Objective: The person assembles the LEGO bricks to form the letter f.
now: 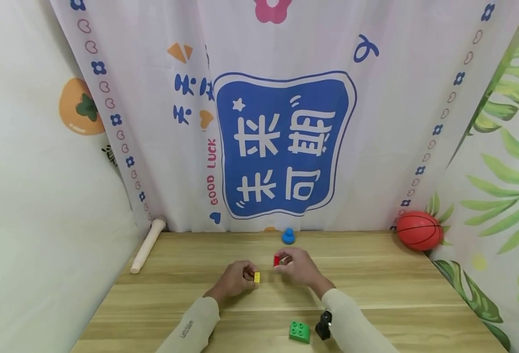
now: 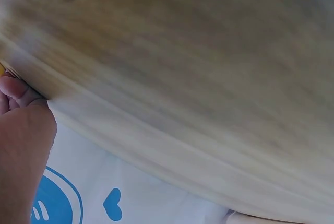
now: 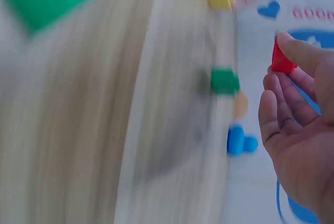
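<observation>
A small yellow toy block (image 1: 257, 277) is pinched in the fingertips of my left hand (image 1: 236, 278), over the middle of the wooden table. My right hand (image 1: 298, 265) pinches a red toy block (image 1: 276, 261) between thumb and fingers, a little farther back and to the right. In the right wrist view the red block (image 3: 282, 61) looks wedge-shaped. A small green block (image 3: 224, 81) stands on the table between the two hands there; in the head view the right hand mostly hides it. The left wrist view catches only part of the left hand (image 2: 23, 109).
Behind the right hand sits a blue knobbed piece (image 1: 288, 236). A studded green block (image 1: 300, 332) lies near the front, beside a black object (image 1: 324, 326) at the right cuff. A pale stick (image 1: 148, 246) lies back left; a red ball (image 1: 419, 230) is at the back right corner.
</observation>
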A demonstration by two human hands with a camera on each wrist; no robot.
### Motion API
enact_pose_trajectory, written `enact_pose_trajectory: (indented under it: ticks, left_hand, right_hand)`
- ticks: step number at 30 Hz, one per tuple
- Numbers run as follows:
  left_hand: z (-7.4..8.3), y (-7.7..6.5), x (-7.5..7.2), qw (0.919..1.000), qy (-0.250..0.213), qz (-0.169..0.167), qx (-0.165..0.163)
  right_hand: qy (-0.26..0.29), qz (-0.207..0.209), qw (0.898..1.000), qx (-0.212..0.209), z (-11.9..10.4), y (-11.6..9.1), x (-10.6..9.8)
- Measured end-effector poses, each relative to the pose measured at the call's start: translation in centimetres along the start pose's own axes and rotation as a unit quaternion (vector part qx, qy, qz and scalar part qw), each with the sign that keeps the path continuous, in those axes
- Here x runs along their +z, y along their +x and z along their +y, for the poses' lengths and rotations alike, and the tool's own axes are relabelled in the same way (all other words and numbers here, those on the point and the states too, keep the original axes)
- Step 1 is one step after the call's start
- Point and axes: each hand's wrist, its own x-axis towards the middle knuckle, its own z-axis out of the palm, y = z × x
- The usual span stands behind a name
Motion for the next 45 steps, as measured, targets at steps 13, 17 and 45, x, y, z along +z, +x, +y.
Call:
enact_pose_trajectory:
  ticks: [13, 17, 45]
  left_hand:
    - [-0.2, -0.2, 0.4, 0.9997, -0.020, -0.011, 0.002]
    - [-0.3, -0.2, 0.4, 0.9996, -0.025, -0.011, 0.013]
    - [-0.3, 0.2, -0.1, 0.9997, -0.023, -0.004, 0.010]
  right_hand:
    - [0.021, -0.056, 0.998, -0.008, -0.9, 0.5, 5.7]
    - [0.035, -0.059, 0.998, 0.000, -1.0, 0.5, 5.9]
    - [0.037, -0.074, 0.996, 0.020, -1.9, 0.9, 5.2]
